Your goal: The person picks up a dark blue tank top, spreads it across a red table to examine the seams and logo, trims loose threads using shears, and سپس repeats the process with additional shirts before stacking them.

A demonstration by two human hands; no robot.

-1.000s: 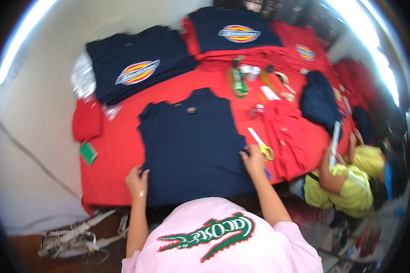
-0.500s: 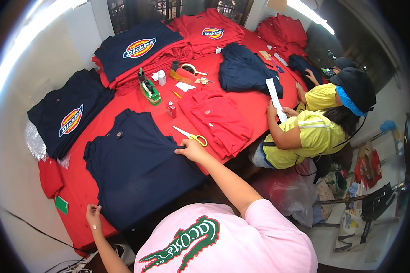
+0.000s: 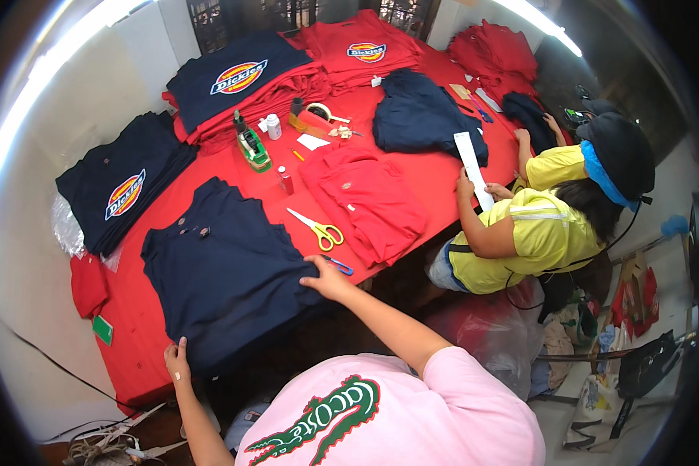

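Observation:
A navy T-shirt (image 3: 229,272) lies spread in front of me, its neck toward the far side and its near part hanging at the table's front edge. My left hand (image 3: 177,360) is closed at the shirt's lower left edge, fingers pinched on the cloth. On the opposite side my right hand (image 3: 324,278) grips the shirt's edge between thumb and fingers. Just beyond the right hand lie a blue cutter (image 3: 339,266) and yellow-handled scissors (image 3: 318,230). A folded red shirt (image 3: 365,206) rests to their right.
Stacks of navy shirts (image 3: 101,175) and red shirts (image 3: 342,70) line the red-covered table (image 3: 202,167). A green tape dispenser (image 3: 255,151), a white bottle (image 3: 273,126) and a small red bottle (image 3: 286,180) stand mid-table. At right, a person in yellow (image 3: 536,225) holds a white strip (image 3: 472,171).
My left hand has moved right and slightly up with the shirt's edge. My right hand has shifted a little nearer me. The shirt is more wrinkled, and the blue cutter now shows.

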